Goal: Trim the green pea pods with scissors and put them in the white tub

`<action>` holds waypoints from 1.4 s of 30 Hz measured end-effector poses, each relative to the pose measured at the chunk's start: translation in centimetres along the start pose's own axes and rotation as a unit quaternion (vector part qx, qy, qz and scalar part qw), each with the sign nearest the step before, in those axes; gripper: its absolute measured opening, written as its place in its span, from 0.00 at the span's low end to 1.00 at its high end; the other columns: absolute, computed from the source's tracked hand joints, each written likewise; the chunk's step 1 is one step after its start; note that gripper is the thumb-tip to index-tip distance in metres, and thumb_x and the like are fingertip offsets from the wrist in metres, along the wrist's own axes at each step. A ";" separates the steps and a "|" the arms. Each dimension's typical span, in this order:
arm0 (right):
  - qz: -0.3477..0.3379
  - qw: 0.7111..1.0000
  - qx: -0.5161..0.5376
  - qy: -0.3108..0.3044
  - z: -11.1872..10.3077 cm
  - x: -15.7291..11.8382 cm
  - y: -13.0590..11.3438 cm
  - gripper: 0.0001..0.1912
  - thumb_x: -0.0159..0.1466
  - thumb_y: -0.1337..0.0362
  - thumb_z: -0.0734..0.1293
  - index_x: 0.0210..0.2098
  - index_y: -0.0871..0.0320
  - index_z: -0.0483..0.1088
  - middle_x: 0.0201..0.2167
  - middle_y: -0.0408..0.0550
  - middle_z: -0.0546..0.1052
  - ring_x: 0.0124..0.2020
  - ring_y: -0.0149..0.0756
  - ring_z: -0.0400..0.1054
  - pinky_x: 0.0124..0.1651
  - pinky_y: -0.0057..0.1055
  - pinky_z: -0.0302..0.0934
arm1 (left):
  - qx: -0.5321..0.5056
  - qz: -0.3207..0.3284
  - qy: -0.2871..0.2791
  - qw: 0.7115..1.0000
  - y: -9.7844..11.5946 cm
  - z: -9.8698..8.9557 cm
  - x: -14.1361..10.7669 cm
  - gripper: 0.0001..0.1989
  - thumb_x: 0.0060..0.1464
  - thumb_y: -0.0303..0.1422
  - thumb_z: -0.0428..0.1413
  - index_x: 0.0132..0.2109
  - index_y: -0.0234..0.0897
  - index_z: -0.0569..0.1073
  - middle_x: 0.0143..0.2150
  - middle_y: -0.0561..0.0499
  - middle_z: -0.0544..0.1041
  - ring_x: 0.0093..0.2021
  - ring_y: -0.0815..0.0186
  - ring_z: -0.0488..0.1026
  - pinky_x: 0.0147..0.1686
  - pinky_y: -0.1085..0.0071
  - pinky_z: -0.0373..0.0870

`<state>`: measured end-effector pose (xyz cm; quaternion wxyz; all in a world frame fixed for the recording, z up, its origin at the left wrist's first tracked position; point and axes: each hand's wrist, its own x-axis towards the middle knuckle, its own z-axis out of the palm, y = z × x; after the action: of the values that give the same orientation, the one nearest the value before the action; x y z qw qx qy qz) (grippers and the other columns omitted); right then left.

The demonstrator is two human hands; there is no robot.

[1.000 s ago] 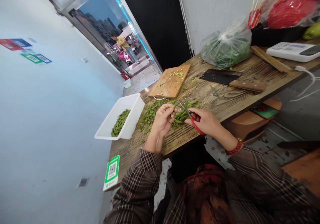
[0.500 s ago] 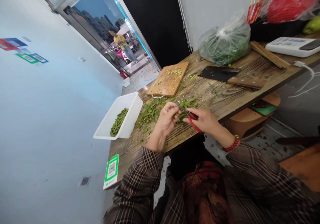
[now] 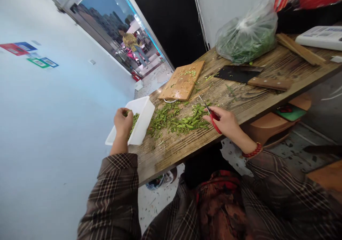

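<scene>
Over the white plastic bin (image 3: 145,122) at the left, my left hand (image 3: 122,124) is closed, fingertips pinched on what looks like a green soybean pod, mostly hidden by the fingers. Green pods (image 3: 135,120) lie inside the bin, partly behind that hand. My right hand (image 3: 226,123) grips red-handled scissors (image 3: 216,125) above the table's front edge, the blades pointing up and left. Beside the scissors is a spread of loose soybean pods (image 3: 191,122). Small green trimmings (image 3: 162,115) continue from there toward the bin.
A wooden cutting board (image 3: 181,81) with chopped bits lies at the back of the wooden table (image 3: 171,151). To its right are a cleaver (image 3: 251,77), a clear bag of greens (image 3: 245,40) and wood strips (image 3: 300,49). Outside the doorway stands a person (image 3: 132,44).
My left hand has moved left from the scissor blades to over the bin. My right hand keeps the scissors, now apart from the left hand. The view has shifted slightly.
</scene>
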<state>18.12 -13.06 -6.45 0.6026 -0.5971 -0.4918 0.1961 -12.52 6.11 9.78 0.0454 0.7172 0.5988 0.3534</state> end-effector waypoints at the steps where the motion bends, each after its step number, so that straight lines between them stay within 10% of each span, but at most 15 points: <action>1: 0.002 1.000 -0.003 0.000 0.0 0.0 0.0 0.20 0.58 0.52 0.68 0.45 0.56 0.74 0.30 0.46 0.78 0.27 0.34 0.67 0.33 0.29 0.61 | 0.090 0.013 0.009 0.996 -1.3 -0.9 0.7 0.10 0.43 0.30 0.58 0.35 0.36 0.68 0.38 0.48 0.71 0.38 0.63 0.68 0.39 0.67 0.66; 5: 0.002 1.000 -0.003 -0.003 0.3 -0.1 0.2 0.20 0.58 0.52 0.68 0.46 0.56 0.74 0.30 0.45 0.78 0.27 0.33 0.67 0.33 0.29 0.61 | 0.162 0.097 -0.062 0.980 -2.9 -1.0 0.3 0.10 0.46 0.30 0.60 0.38 0.36 0.72 0.45 0.46 0.73 0.46 0.57 0.69 0.49 0.59 0.64; 9: 0.004 1.000 0.006 -0.006 0.4 -0.1 0.3 0.20 0.58 0.52 0.68 0.46 0.56 0.74 0.31 0.46 0.78 0.28 0.34 0.68 0.34 0.30 0.62 | 0.069 0.166 -0.196 0.964 1.1 3.8 -3.8 0.05 0.50 0.31 0.58 0.36 0.37 0.76 0.37 0.50 0.76 0.36 0.66 0.71 0.42 0.68 0.67; 14: 0.004 0.999 0.037 -0.005 0.3 0.2 0.5 0.19 0.58 0.53 0.69 0.45 0.56 0.74 0.34 0.47 0.78 0.31 0.36 0.70 0.36 0.32 0.63 | -0.041 0.320 -0.361 0.875 6.9 8.8 -9.6 0.06 0.51 0.28 0.57 0.38 0.38 0.77 0.34 0.48 0.72 0.35 0.65 0.69 0.37 0.69 0.65; 19: 0.012 0.998 0.056 0.002 0.5 0.3 0.6 0.20 0.57 0.53 0.68 0.46 0.57 0.73 0.32 0.46 0.78 0.30 0.35 0.70 0.36 0.31 0.63 | 0.009 0.371 -0.375 0.849 7.8 10.3 -11.4 0.07 0.47 0.24 0.57 0.35 0.37 0.76 0.35 0.47 0.70 0.39 0.60 0.68 0.42 0.65 0.65; 26: 0.009 1.000 0.000 -0.016 0.1 0.1 -0.2 0.21 0.57 0.50 0.69 0.45 0.56 0.74 0.26 0.43 0.75 0.25 0.32 0.65 0.30 0.29 0.59 | -0.196 0.162 -0.364 0.896 7.8 9.7 -10.9 0.06 0.51 0.32 0.56 0.37 0.35 0.73 0.32 0.50 0.73 0.29 0.69 0.67 0.30 0.72 0.63; 31: -0.054 0.994 -0.074 -0.064 0.1 -0.5 -1.1 0.22 0.57 0.50 0.69 0.46 0.56 0.74 0.25 0.43 0.73 0.26 0.32 0.64 0.30 0.28 0.56 | -0.388 -0.007 -0.400 0.831 8.7 8.5 -11.7 0.14 0.52 0.40 0.57 0.41 0.33 0.71 0.36 0.47 0.77 0.24 0.73 0.68 0.21 0.77 0.58; 42: -0.118 0.978 -0.106 -0.136 1.1 -0.9 -2.4 0.23 0.58 0.49 0.69 0.48 0.55 0.72 0.28 0.45 0.73 0.27 0.32 0.64 0.31 0.28 0.56 | -0.363 0.023 -0.409 0.837 9.6 7.9 -13.2 0.13 0.49 0.39 0.61 0.35 0.32 0.76 0.28 0.52 0.75 0.22 0.76 0.65 0.23 0.77 0.61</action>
<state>16.01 -13.73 -4.78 0.4819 -0.5629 -0.6546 0.1497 -0.59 -5.49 2.64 0.5352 0.7421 0.3379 0.2205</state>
